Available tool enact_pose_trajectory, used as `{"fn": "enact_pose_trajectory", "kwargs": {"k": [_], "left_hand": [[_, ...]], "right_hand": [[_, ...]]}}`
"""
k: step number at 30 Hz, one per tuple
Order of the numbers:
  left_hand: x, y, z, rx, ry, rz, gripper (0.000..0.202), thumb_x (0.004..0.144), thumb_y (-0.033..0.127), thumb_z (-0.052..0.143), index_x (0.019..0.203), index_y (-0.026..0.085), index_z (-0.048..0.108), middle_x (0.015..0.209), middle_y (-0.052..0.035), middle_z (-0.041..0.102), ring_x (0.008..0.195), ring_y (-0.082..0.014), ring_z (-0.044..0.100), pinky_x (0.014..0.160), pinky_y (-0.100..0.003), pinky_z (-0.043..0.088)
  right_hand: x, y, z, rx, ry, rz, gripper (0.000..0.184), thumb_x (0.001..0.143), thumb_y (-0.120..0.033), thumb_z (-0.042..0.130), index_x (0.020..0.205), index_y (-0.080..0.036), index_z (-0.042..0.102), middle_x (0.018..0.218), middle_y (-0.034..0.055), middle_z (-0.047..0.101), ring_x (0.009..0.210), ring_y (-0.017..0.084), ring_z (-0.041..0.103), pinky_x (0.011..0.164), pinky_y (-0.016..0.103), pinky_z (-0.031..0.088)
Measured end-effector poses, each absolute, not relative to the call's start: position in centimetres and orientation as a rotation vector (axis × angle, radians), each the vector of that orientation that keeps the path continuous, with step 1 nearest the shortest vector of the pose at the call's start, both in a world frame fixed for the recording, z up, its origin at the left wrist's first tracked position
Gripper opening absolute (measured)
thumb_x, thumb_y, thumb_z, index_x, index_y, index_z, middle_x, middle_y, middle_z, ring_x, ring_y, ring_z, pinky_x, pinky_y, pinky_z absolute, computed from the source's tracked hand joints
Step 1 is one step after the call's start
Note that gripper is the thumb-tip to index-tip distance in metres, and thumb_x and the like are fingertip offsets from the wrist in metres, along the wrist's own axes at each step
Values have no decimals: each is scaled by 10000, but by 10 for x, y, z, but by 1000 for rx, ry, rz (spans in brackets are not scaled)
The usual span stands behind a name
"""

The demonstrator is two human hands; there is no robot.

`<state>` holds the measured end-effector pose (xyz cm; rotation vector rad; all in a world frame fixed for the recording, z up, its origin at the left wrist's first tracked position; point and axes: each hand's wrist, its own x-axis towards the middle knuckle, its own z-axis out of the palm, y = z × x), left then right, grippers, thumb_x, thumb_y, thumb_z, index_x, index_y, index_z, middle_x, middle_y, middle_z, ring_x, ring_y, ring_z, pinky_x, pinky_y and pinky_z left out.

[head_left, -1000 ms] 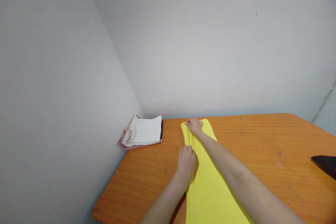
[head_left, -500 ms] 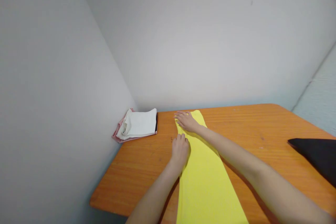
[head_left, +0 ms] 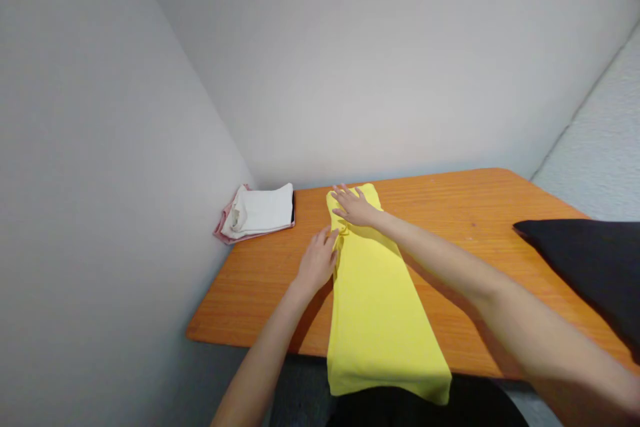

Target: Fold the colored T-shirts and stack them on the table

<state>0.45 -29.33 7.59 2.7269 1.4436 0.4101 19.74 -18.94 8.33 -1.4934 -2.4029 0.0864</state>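
A yellow cloth garment [head_left: 377, 307], folded lengthwise into a long strip, lies on the orange wooden table [head_left: 245, 300], and its near end hangs a little past the table's front edge. My right hand [head_left: 356, 207] rests flat and open on the far end of the strip. My left hand [head_left: 317, 261] sits beside the strip's left edge, its fingertips at or just touching the fold. It holds nothing.
A folded white cloth on a pink one [head_left: 257, 211] lies in the far left corner against the wall. A black cloth [head_left: 585, 267] lies on the table's right side. Walls [head_left: 375, 67] close off the far and left sides.
The view has tilted up, showing the strip's near end. My left hand has come off the yellow strip to its left edge, fingers spread. My right hand has opened flatter on the far end.
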Motion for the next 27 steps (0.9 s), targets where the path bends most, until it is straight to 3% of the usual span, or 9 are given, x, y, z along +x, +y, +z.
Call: {"fn": "enact_pose_trajectory", "kwargs": {"k": [5, 9, 11, 14, 18, 23, 27], "left_hand": [[-54, -372, 85, 2772, 1087, 420, 429, 984, 241, 375, 1412, 240, 407, 1463, -61, 439, 1362, -189, 373, 1144, -391, 312], [-80, -423, 87, 2997, 793, 155, 578, 951, 403, 479, 1481, 246, 310, 1530, -57, 349, 1425, -220, 276, 1146, -410, 314], [-85, -435, 83, 3090, 677, 82, 679, 907, 500, 528, 1491, 246, 292, 1551, -64, 302, 1436, -244, 250, 1140, -421, 321], [-84, -437, 66, 3240, 632, 108, 592, 930, 399, 535, 1472, 282, 327, 1534, -50, 340, 1412, -215, 309, 1129, -387, 338], [-74, -433, 45, 3402, 698, 296, 456, 972, 196, 449, 1417, 294, 417, 1430, -45, 498, 1337, -186, 428, 1122, -369, 327], [-67, -436, 40, 3354, 552, 770, 287, 973, 144, 435, 1183, 224, 613, 1269, -39, 630, 1270, -167, 492, 1117, -339, 315], [-69, -437, 39, 3041, 497, 881, 249, 996, 170, 396, 1081, 180, 630, 1079, -66, 702, 1080, -152, 610, 976, -302, 441]], "right_hand": [[250, -303, 80, -1270, -2602, 156, 558, 975, -458, 422, 1474, -216, 360, 1568, 51, 212, 1453, 256, 62, 1148, 527, -44], [288, -406, 78, -1185, -2713, 261, 633, 945, -568, 421, 1496, -275, 314, 1564, 53, 228, 1449, 247, 110, 1154, 524, 50], [302, -442, 72, -1118, -2730, 257, 615, 946, -527, 429, 1499, -286, 305, 1550, 71, 266, 1439, 238, 166, 1148, 520, 117], [313, -476, 49, -1121, -2726, 197, 556, 947, -326, 420, 1493, -306, 315, 1538, 64, 295, 1423, 216, 228, 1142, 505, 167], [308, -500, 7, -1349, -2624, 76, 632, 900, -125, 390, 1475, -378, 327, 1531, 12, 296, 1396, 213, 298, 1140, 500, 182], [293, -517, -4, -1334, -2523, -83, 480, 945, -186, 448, 1381, -388, 463, 1473, 26, 407, 1337, 220, 403, 1095, 466, 284], [283, -526, 26, -1158, -2402, 46, 274, 954, -293, 529, 1205, -376, 600, 1241, 4, 640, 1197, 214, 553, 1027, 416, 388]]}}
